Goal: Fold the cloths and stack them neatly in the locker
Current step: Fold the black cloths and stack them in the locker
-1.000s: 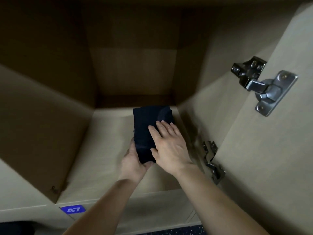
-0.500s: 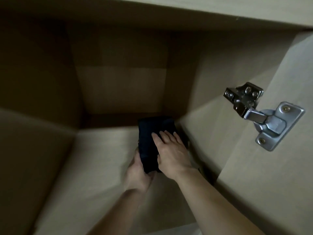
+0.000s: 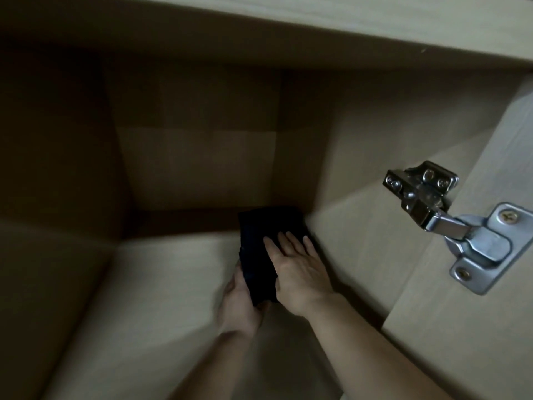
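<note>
Inside the locker (image 3: 173, 298), a deep box of pale wood that darkens toward the back, your two bare forearms reach forward from the lower edge of the view. Its door (image 3: 461, 342) stands swung open at the right, with a metal hinge (image 3: 450, 223) screwed to its inner face.

One folded cloth (image 3: 259, 235), dark, narrow and oblong, lies lengthwise in the back right corner of the locker. Its far end is close to the back wall and its right edge is just beside the right wall. No other cloth is in view. Dim light and blur make it hard to tell whether the cloth rests fully on the locker floor or its near end is slightly raised.

Your right hand (image 3: 300, 272) lies flat on top of the cloth, its fingers (image 3: 285, 243) straight and together, pressing down rather than grasping. Your left hand (image 3: 239, 301) grips the near left corner, with the thumb over the edge and the rest of the hand beneath or beside it.

You appear to be at the placing step: this piece looks fully folded and is being set down as the base of the stack. The next move calls for letting go with the left hand without dragging the folds open, then drawing both hands out to fetch the next cloth.
</note>
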`<state>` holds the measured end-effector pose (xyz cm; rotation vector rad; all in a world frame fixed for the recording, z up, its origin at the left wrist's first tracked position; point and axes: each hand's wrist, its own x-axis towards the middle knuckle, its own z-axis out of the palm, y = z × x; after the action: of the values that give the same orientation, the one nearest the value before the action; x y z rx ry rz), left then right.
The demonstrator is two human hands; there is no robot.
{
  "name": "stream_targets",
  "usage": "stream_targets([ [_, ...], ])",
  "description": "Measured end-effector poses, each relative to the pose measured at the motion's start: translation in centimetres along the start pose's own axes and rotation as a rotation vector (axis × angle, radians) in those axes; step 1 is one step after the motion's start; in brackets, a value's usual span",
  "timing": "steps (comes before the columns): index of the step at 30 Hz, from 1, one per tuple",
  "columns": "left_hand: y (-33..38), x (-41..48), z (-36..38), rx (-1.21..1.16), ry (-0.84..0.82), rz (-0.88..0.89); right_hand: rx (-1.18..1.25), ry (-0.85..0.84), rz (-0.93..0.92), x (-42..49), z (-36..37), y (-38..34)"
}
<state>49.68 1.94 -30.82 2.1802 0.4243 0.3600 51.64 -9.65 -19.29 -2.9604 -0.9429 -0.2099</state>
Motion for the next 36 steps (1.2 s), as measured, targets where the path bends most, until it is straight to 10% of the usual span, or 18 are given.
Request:
stream_targets([
  [9,-0.2,-2.0,-2.6,-0.117,-0.172,-0.042,-0.027,0.016,0.033,-1.0,-1.0,-0.3],
  [16,1.8,-6.4,-9.9,0.279,-0.174,-0.01,-0.052,0.052,0.048,-4.1,-3.7,-2.3],
  [36,4.5,-32.5,-29.4,0.599,0.032,-0.2,0.209,-0.005,-0.191,-18.4,-9.8,-18.9],
])
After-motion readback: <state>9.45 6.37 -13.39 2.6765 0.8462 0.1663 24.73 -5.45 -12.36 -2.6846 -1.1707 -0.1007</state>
